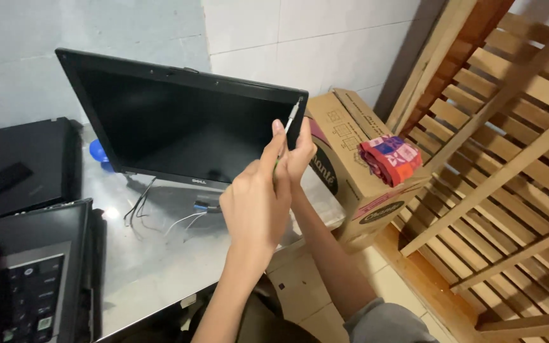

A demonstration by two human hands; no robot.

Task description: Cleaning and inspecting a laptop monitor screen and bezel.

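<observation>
**Probing the corner of a detached laptop screen**

Standing upright on the metal table (154,267), a black laptop screen panel (182,124) leans slightly back, its loose cables (160,216) trailing from the bottom edge onto the table top. Both hands are raised at the panel's upper right corner. The left hand (255,203) is nearest the camera, its fingers (274,143) closed together around the lower end of a thin metal tool (292,117). The right hand (301,152) sits just behind it, partly hidden, fingers curled shut on the same tool. The tool's tip touches the bezel at that corner.

Left of the panel lie a black laptop (23,162) and, nearer, an opened laptop base with keyboard (33,279). A blue object (98,152) shows behind the panel. Beside the table stands a cardboard box (357,171) with a folded red and blue cloth (392,155) on it, next to a slatted wooden frame (503,159).
</observation>
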